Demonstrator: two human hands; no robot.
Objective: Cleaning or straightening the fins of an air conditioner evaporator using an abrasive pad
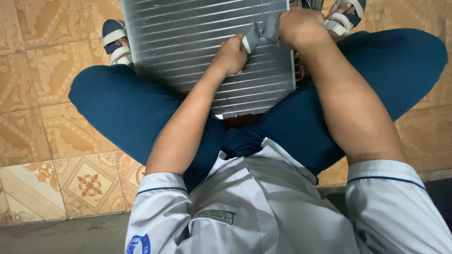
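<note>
head view: finned metal coil panel rests tilted between the seated person's knees, its lower edge against the dark blue trousers. left hand lies on the fins, fingers curled shut on one end of a grey strip. right hand sits just beside it at the panel's right edge, fingers closed on the strip's other end. sandalled feet flank the panel on patterned floor tiles.

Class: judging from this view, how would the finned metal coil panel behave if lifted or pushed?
The finned metal coil panel looks rigid, probably light for its size, being thin fins. The fins likely bend easily. Flat across the knees, steadied by left hand and right hand, it seems unlikely to roll.
</note>
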